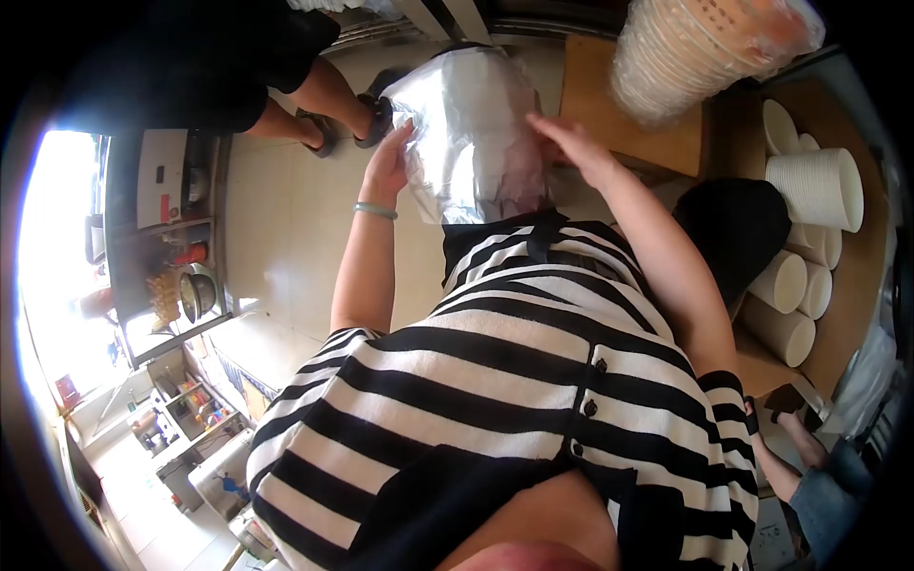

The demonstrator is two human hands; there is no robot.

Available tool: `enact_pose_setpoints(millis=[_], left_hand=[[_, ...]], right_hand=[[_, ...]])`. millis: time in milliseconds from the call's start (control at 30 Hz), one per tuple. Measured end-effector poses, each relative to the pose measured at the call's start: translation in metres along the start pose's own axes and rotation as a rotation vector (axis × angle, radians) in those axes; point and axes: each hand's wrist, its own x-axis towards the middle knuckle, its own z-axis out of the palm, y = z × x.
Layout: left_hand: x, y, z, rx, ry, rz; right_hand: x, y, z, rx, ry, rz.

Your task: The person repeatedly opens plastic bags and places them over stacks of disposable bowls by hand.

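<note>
1. The left hand [387, 160] pinches one edge of the crinkled foil sheet [476, 138] between both hands; the right hand [576, 150], fingers extended, is at the opposite edge, contact unclear.
2. Even, light pressure should limit tearing.
3. Rightward: plastic-wrapped cups [700, 52], then paper tubs [809, 188].

Shirt [495, 381] was black-and-white striped | dark buttons [589, 407] lined shirt's front | green bangle [376, 210] sat beyond shirt's left sleeve [319, 366]

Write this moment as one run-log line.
left hand: at left edge of silver foil; right hand: open, at right edge; nearby: paper cups in box
</note>
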Motion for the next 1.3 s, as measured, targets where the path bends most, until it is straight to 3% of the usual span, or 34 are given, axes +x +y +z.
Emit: enact_pose_setpoints(millis=[133, 200, 367, 433, 467, 533, 567, 767, 867, 967, 1067, 1167, 1233, 1300], left_hand=[[-0.003, 0.001, 0.011, -0.029, -0.006, 0.008], [-0.006, 0.003, 0.011, -0.047, -0.008, -0.011], [-0.009, 0.007, 0.014, -0.056, -0.004, 0.053], [-0.010, 0.005, 0.014, 0.011, -0.004, 0.008], [-0.013, 0.006, 0.018, 0.017, 0.014, -0.001], [-0.008, 0.002, 0.014, 0.033, 0.021, 0.024], [-0.006, 0.002, 0.012, 0.048, 0.031, 0.056], [-0.011, 0.003, 0.022, -0.071, 0.065, 0.040], [-0.002, 0.002, 0.012, -0.100, 0.003, 0.052], [0.004, 0.005, -0.001, -0.146, -0.090, 0.037], [0.001, 0.005, 0.000, -0.076, 0.038, -0.010], [0.000, 0.004, -0.002, 0.099, -0.041, 0.027], [-0.001, 0.004, -0.001, 0.131, -0.025, 0.045], [0.001, 0.006, 0.004, 0.161, -0.011, 0.068]], right_hand=[[0.008, 0.019, 0.017, -0.110, 0.018, -0.086], [0.003, 0.026, 0.009, 0.101, 0.084, -0.114], [0.001, 0.031, -0.016, 0.285, 0.277, -0.170], [-0.006, 0.028, -0.014, 0.350, 0.265, 0.075], [-0.011, 0.028, -0.007, 0.349, 0.270, 0.078], [-0.015, 0.032, 0.009, 0.051, 0.034, 0.114], [-0.015, 0.034, 0.011, -0.062, 0.001, 0.038], [-0.005, 0.038, -0.009, -0.008, 0.166, -0.189], [-0.004, 0.041, -0.010, -0.204, 0.316, -0.350], [-0.006, 0.042, -0.025, 0.201, 0.414, -0.165], [-0.017, 0.032, -0.033, 0.275, 0.341, -0.157], [-0.020, 0.028, -0.014, 0.190, 0.228, -0.046], [-0.013, 0.036, -0.001, -0.071, 0.038, -0.080], [-0.014, 0.038, 0.002, -0.082, 0.064, -0.025]])
